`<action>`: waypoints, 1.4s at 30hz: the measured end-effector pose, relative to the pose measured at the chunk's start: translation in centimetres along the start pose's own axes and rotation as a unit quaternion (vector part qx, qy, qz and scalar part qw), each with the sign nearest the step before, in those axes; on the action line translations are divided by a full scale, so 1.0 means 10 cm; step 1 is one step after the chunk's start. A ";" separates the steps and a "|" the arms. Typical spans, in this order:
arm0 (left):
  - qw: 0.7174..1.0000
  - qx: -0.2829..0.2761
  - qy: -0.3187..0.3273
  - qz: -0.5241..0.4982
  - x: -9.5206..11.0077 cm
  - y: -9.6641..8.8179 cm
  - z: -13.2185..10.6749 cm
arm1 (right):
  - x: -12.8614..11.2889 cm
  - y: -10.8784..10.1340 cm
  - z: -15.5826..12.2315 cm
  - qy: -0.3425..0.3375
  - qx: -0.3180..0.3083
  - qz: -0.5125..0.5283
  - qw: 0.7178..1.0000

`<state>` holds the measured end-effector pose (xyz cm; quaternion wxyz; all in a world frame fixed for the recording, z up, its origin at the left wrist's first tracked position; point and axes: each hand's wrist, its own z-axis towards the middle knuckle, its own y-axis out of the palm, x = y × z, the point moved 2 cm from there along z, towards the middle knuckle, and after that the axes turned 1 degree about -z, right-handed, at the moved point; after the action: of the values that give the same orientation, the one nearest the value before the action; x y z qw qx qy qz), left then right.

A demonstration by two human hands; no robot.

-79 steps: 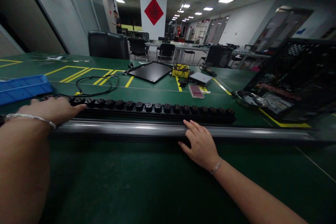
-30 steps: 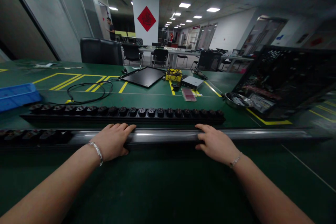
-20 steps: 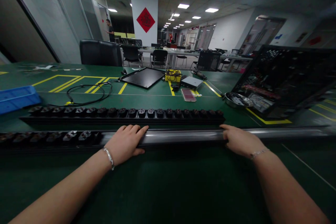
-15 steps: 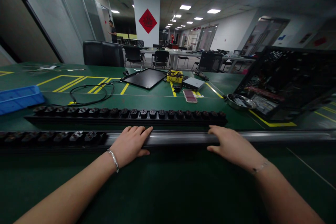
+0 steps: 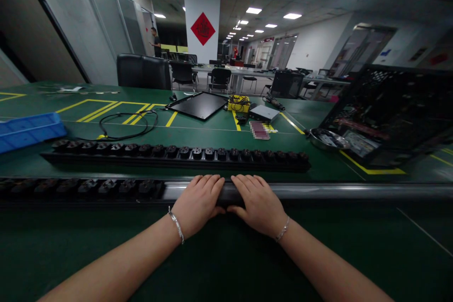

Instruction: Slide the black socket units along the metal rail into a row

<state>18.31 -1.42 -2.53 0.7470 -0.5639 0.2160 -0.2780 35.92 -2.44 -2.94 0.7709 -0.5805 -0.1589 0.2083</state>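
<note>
My left hand (image 5: pixel 201 199) lies over a long, dark, glossy rounded cover (image 5: pixel 325 192), fingers across its top and thumb at the near side. Close beside it, my right hand (image 5: pixel 258 202) grips the same cover in the same way. The fingertips on the far side are hidden. At the left, the cover ends against a row of black round sockets (image 5: pixel 108 187) set in a long black rail. Behind it, roughly parallel, lies a second black rail (image 5: pixel 184 159) with several such sockets along its top.
A blue plastic bin (image 5: pixel 31 131) sits at the left, near a looped black cable (image 5: pixel 129 132). Farther back lie a flat black panel (image 5: pixel 200 105), a yellow box (image 5: pixel 239 103) and a grey box (image 5: pixel 264 113). At right stand a metal bowl (image 5: pixel 329 140) and an open computer case (image 5: pixel 392 118).
My right hand has moved left along the cover, and my left hand has shifted right, so both are now close together. The cover's left end appears farther right in view.
</note>
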 end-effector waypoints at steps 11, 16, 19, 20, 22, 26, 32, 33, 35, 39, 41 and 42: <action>0.999 0.028 0.017 -0.003 -0.28 -0.38 -0.19 | 0.44 -0.29 -0.17 0.065 -0.107 0.016 0.992; 0.999 0.025 -0.015 0.031 -0.52 -0.31 -0.44 | 0.67 -0.40 -0.27 0.107 -0.156 0.000 0.982; 0.998 0.036 -0.022 0.051 -0.56 -0.23 -0.50 | 0.53 -0.36 -0.24 0.094 -0.142 0.004 0.985; 0.997 0.044 -0.023 0.052 -0.56 -0.21 -0.50 | 0.41 -0.33 -0.21 0.079 -0.120 0.015 0.989; 0.997 0.063 -0.024 0.047 -0.55 -0.18 -0.49 | 0.11 -0.27 -0.09 0.038 -0.057 0.048 0.997; 0.992 0.125 -0.016 0.025 -0.54 -0.19 -0.49 | -0.56 -0.12 0.27 -0.042 0.060 0.105 0.992; 0.988 0.147 -0.021 0.041 -0.54 -0.18 -0.52 | -0.98 0.06 0.61 -0.032 0.103 0.178 0.978; 0.989 0.136 -0.025 0.046 -0.53 -0.17 -0.51 | -0.99 0.07 0.62 -0.023 0.106 0.178 0.978; 0.991 0.118 -0.032 0.052 -0.53 -0.15 -0.50 | -0.98 0.09 0.61 -0.017 0.113 0.176 0.978; 0.994 0.093 -0.039 0.045 -0.53 -0.15 -0.49 | -0.93 0.08 0.59 -0.013 0.114 0.158 0.981; 0.995 0.082 -0.039 0.038 -0.53 -0.16 -0.48 | -0.89 0.06 0.58 0.000 0.103 0.138 0.985; 0.996 0.077 -0.040 0.036 -0.53 -0.16 -0.48 | -0.86 0.04 0.57 0.009 0.094 0.128 0.987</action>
<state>10.99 -1.71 -2.23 0.8061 -0.5070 0.1840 -0.2435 25.67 -1.99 -1.77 0.7905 -0.5230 -0.0561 0.3138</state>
